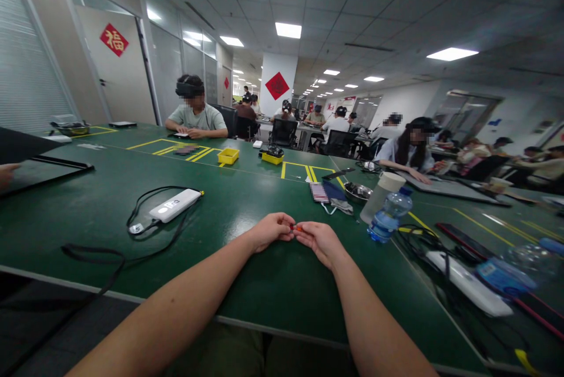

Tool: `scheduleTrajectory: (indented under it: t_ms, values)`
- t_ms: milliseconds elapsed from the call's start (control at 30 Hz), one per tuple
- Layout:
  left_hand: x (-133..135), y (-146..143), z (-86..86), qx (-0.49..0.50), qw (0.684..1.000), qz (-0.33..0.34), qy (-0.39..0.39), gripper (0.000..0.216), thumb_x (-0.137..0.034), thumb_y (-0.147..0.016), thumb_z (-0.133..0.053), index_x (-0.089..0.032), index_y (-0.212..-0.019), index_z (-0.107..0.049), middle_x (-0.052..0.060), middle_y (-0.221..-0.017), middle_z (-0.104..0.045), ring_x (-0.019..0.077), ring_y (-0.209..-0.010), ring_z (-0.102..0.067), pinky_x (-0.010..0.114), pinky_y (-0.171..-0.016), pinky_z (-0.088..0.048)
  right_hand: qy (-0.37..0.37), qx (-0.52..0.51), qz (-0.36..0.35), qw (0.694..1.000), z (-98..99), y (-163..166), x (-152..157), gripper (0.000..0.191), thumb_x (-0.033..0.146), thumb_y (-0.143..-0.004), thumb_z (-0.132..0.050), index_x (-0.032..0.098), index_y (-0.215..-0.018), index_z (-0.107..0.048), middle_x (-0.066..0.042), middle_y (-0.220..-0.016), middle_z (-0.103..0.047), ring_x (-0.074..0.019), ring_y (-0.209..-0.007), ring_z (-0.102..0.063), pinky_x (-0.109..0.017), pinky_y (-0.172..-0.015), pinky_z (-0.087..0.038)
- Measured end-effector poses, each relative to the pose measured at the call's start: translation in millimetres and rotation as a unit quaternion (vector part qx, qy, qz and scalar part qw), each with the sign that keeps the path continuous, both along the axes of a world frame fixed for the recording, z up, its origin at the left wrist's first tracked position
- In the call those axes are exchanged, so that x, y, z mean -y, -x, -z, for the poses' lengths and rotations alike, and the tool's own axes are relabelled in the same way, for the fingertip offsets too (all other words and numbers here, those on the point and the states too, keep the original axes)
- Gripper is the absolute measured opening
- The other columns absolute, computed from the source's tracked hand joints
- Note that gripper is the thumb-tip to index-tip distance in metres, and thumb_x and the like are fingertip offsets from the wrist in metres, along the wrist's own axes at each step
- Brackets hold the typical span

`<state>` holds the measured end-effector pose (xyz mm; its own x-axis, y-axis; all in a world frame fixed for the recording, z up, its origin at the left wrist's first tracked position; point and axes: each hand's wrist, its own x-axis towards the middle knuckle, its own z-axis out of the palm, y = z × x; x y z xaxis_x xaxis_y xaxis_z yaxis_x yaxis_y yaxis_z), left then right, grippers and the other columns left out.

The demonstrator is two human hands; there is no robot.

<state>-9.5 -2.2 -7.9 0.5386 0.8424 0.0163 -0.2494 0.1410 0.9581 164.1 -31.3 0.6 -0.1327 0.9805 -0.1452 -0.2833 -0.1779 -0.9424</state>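
Just above the green table, in the middle of the head view, my two hands meet at their fingertips. My left hand [272, 231] is closed in a pinch on a small dark red piece [291, 226]. Opposite it, my right hand [319, 240] pinches a small orange piece [299, 228] between thumb and fingers. The two pieces touch or nearly touch; whether they are joined I cannot tell. Both are too small and too covered by fingers to name their kind.
A white power bank [175, 205] with black cable lies left. Beyond my hands are yellow trays [228, 156], a metal bowl [358, 191] and a cloth [341, 205]. A water bottle [390, 215] and frosted bottle [379, 196] stand right. Several people sit around.
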Motion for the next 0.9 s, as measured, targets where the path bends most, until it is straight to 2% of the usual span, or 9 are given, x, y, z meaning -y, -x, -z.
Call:
scheduleTrajectory:
  t_ms: [267, 533, 667, 800, 900]
  values:
    - [-1.1, 0.6, 1.6, -0.011, 1.000, 0.002, -0.006, 0.027, -0.004, -0.067, -0.061, -0.012, -0.092, -0.055, 0.006, -0.081, -0.061, 0.0091, -0.062, -0.062, 0.024, -0.065, -0.051, -0.010, 0.026, 0.008, 1.000, 1.3, 0.6, 0.5, 0.015, 0.009, -0.068, -0.061, 0.010, -0.083, -0.063, -0.012, -0.081, -0.069, -0.0170, -0.076, -0.067, -0.028, -0.074, -0.053]
    - [1.4, -1.8, -1.2, -0.022, 1.000, -0.004, 0.003, 0.025, -0.001, -0.066, -0.060, -0.011, -0.088, -0.057, 0.004, -0.075, -0.060, 0.0091, -0.062, -0.061, 0.024, -0.065, -0.052, -0.024, 0.043, 0.009, 0.999, 6.4, -0.9, -2.7, 0.019, 0.012, -0.063, -0.067, 0.012, -0.080, -0.062, -0.009, -0.081, -0.068, -0.0178, -0.078, -0.066, -0.029, -0.074, -0.052]
    - [0.3, -0.9, -0.5, -0.006, 1.000, 0.009, -0.002, 0.026, -0.001, -0.066, -0.060, -0.011, -0.090, -0.057, 0.006, -0.080, -0.061, 0.0104, -0.067, -0.062, 0.025, -0.067, -0.052, -0.055, 0.033, -0.005, 0.998, 5.6, -0.2, -0.3, 0.025, 0.015, -0.061, -0.070, 0.013, -0.085, -0.061, -0.007, -0.082, -0.067, -0.0155, -0.074, -0.065, -0.027, -0.071, -0.052]
    - [-2.8, 0.0, 3.9, -0.002, 1.000, 0.005, -0.010, 0.026, 0.000, -0.068, -0.057, -0.011, -0.092, -0.057, 0.008, -0.085, -0.062, 0.0108, -0.068, -0.063, 0.024, -0.067, -0.052, -0.064, 0.029, -0.003, 0.998, 4.9, -0.2, 0.2, 0.021, 0.015, -0.060, -0.071, 0.013, -0.079, -0.062, -0.005, -0.075, -0.066, -0.0133, -0.068, -0.064, -0.025, -0.068, -0.052]
    - [-3.5, -0.7, 4.7, -0.016, 1.000, -0.014, 0.002, 0.022, -0.002, -0.070, -0.054, -0.011, -0.090, -0.056, 0.007, -0.083, -0.062, 0.0098, -0.063, -0.063, 0.024, -0.065, -0.053, -0.043, 0.011, -0.004, 0.999, 4.8, -0.6, -1.2, 0.015, 0.021, -0.067, -0.068, 0.011, -0.077, -0.062, -0.007, -0.076, -0.066, -0.0138, -0.069, -0.064, -0.026, -0.069, -0.052]
